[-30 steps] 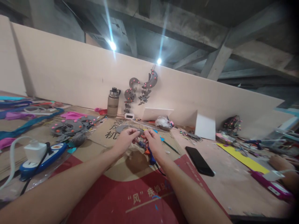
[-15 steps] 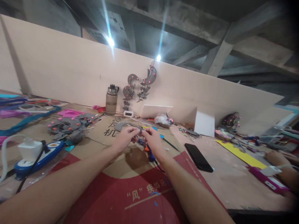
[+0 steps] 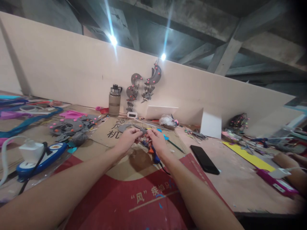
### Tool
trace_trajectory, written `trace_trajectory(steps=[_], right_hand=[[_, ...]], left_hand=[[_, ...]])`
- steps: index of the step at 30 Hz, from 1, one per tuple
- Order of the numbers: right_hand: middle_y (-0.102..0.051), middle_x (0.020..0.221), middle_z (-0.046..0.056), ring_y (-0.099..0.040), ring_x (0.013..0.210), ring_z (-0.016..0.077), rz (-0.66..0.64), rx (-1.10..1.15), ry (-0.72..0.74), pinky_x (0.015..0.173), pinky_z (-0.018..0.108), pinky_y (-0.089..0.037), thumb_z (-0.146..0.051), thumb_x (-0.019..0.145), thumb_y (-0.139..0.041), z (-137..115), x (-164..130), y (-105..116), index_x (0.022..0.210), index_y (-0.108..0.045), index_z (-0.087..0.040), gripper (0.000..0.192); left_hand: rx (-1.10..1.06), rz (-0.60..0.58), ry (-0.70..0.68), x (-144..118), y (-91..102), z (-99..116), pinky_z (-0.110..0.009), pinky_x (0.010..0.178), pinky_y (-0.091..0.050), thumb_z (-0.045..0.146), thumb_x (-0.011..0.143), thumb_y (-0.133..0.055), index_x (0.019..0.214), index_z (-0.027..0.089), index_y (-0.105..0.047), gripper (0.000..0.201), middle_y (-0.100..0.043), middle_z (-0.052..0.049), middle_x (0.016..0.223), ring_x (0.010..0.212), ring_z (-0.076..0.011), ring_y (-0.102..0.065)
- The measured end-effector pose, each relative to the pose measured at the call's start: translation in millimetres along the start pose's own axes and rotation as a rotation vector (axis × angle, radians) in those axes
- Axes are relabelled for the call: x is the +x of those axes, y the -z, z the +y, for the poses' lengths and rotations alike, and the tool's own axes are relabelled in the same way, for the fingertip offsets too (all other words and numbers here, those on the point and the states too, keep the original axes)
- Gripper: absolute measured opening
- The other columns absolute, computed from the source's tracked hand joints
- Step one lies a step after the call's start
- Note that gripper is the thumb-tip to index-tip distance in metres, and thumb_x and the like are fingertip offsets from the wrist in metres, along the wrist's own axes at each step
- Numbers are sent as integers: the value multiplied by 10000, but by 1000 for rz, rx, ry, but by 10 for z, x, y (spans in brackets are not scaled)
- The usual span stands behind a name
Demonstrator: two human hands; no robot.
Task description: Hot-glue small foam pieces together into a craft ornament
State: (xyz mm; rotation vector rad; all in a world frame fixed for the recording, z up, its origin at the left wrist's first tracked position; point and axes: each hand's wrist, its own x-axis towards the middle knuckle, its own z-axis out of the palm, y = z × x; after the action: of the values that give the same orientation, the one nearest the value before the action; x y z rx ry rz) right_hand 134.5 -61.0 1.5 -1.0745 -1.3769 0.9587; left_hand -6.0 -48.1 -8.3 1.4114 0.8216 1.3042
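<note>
Small grey piece [image 3: 143, 131] lies between both hands' fingertips, left hand [image 3: 127, 139] pinches its left side, right hand [image 3: 156, 140] pinches its right, blue-handled tool [image 3: 156, 157] rests near the right wrist, printed cardboard [image 3: 98, 136] spreads beneath.

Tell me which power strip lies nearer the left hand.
The blue-and-white strip, out to the left of the left hand; the magenta strip lies far right, beyond the black phone.

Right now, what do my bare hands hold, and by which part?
Left hand and right hand pinch a small grey piece, seemingly at opposite sides; shape and material unclear.
</note>
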Motion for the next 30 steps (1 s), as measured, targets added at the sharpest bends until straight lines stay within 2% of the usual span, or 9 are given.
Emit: trace_trajectory(steps=[8,12,18,21,25,30], right_hand=[[-504,552,-50,-439,466,85,24,-82,11,430,202,-333,-449,719,-564,17,14,20,746,-540,-187,265],[-493,516,-55,-412,449,83,67,-75,10,441,207,-323,-430,721,-565,-2,3,28,730,-544,-186,245],[-531,632,-26,-452,498,88,7,61,-13,432,208,-323,-467,736,-543,-32,-21,1,725,-539,-182,285],[-537,649,-26,-450,509,95,-21,-18,9,438,214,-339,-462,724,-568,-22,-15,-7,777,-551,-183,285],[-517,598,-45,-448,523,96,25,-169,89,501,221,-360,-386,727,-579,17,1,7,753,-551,-189,201],[-545,618,-36,-479,570,107,34,-250,175,565,233,-377,-347,762,-533,33,3,35,748,-564,-182,168]], left_hand=[[17,-20,7,3,4,-27,-224,510,-356,385,715,-622,699,145,-592,242,-561,5,562,501,-99,-479],[-51,-79,23,-17,-21,18,-221,507,-355,396,726,-628,735,141,-611,256,-564,6,570,517,-101,-495],[-278,-47,116,-4,-22,34,-195,499,-352,364,693,-685,717,128,-593,254,-585,8,644,500,-59,-468],[-347,-29,141,-4,-26,32,-188,516,-376,356,665,-719,744,129,-598,269,-588,11,678,520,-54,-488],[-338,-33,133,-18,-48,39,-181,499,-372,356,637,-748,736,125,-596,294,-567,11,656,525,-60,-508],[-359,-25,149,-34,-57,58,-173,489,-385,348,635,-754,747,124,-598,295,-574,10,691,516,-49,-499]])
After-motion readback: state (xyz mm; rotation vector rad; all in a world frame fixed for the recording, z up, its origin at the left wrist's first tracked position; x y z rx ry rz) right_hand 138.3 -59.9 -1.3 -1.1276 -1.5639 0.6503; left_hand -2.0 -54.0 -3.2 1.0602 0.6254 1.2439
